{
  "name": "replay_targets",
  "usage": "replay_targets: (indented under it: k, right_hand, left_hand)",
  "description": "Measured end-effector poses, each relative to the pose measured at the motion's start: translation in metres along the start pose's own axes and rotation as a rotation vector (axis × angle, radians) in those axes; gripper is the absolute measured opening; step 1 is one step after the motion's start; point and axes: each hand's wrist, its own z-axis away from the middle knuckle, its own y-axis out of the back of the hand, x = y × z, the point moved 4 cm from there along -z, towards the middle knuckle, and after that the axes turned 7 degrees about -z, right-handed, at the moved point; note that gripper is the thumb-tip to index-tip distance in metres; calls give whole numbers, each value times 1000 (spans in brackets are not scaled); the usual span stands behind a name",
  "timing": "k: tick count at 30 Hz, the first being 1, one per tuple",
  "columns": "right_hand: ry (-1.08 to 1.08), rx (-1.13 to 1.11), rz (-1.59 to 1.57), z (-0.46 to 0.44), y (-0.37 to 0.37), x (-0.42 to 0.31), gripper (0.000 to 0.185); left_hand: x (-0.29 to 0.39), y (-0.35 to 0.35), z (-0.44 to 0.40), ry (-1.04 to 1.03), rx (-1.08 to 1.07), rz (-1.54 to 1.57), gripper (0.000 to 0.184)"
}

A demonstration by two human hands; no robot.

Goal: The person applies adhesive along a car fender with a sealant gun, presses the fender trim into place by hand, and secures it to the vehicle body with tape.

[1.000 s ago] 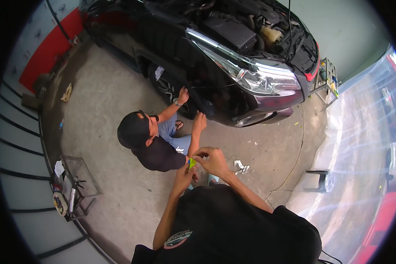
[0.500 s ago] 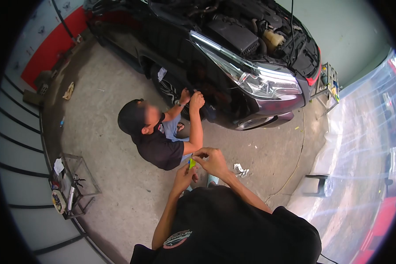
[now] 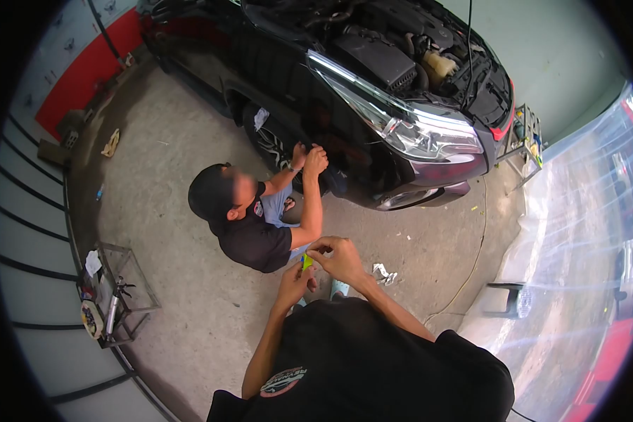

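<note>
My left hand is closed on a small yellow-green piece, with a bit of blue at its edge. My right hand pinches at the top of the same piece, its fingertips just above those of my left hand. Both hands are in front of my chest, above the floor. Just beyond them a co-worker in a black cap crouches beside the black car, both of that person's hands at the edge of the front fender by the wheel.
The car's hood is up over the engine bay. A metal stand with tools is at the left, another rack at the right. White crumpled scraps and a cable lie on the floor. Clear plastic sheeting hangs at the right.
The co-worker's hands have come together higher on the fender edge, and the head and torso have turned slightly. My hands keep nearly the same pose around the yellow-green piece.
</note>
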Motion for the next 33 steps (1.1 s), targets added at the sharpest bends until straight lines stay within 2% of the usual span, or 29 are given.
replay_targets:
  k: [33]
  right_hand:
    - [-2, 37, 7, 0, 1, 1, 17]
  left_hand:
    - [1, 2, -2, 14, -21, 3, 23]
